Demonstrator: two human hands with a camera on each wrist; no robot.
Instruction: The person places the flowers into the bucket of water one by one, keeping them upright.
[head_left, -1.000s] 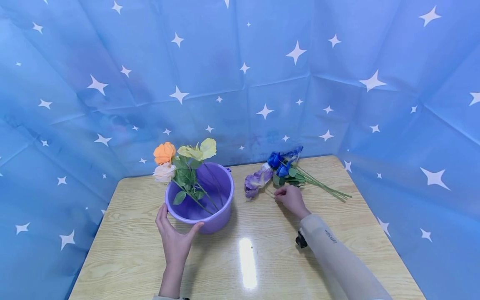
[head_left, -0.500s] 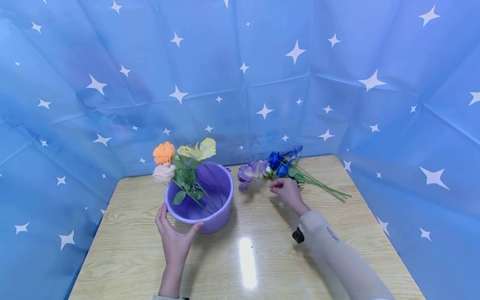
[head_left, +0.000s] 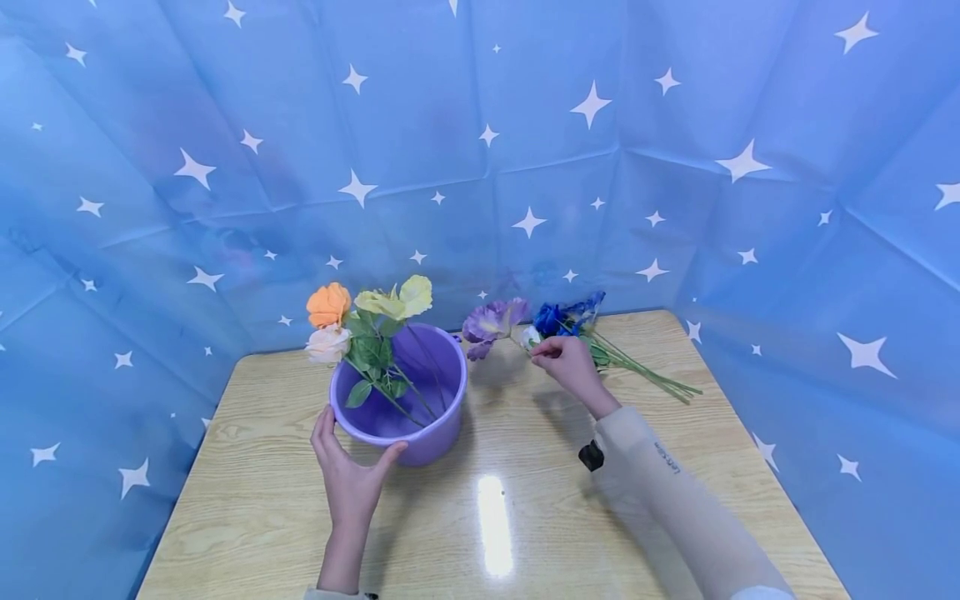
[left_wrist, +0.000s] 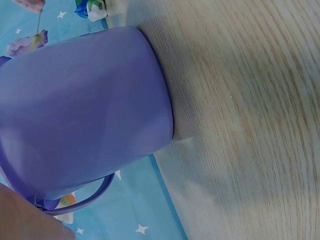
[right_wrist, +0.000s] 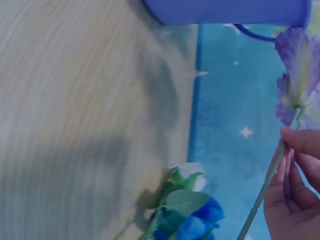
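Observation:
My left hand holds the purple bucket at its near left rim, the thumb along the front and the fingers at the left side. Inside the bucket stand an orange flower, a pale pink flower and a yellow flower, leaning left and back. With thumb and fingertips my right hand pinches the green stem of a purple flower, just below its bloom in the right wrist view. This bloom is raised above the table, to the right of the bucket.
Blue flowers and a white flower lie behind my right hand, their stems pointing right. The wooden table ends at a blue star-patterned cloth at the back and sides. The bucket's handle hangs outside it.
My right hand has lifted the purple flower off the table and carried it a little left and back, toward the bucket. The left hand and bucket stay in place.

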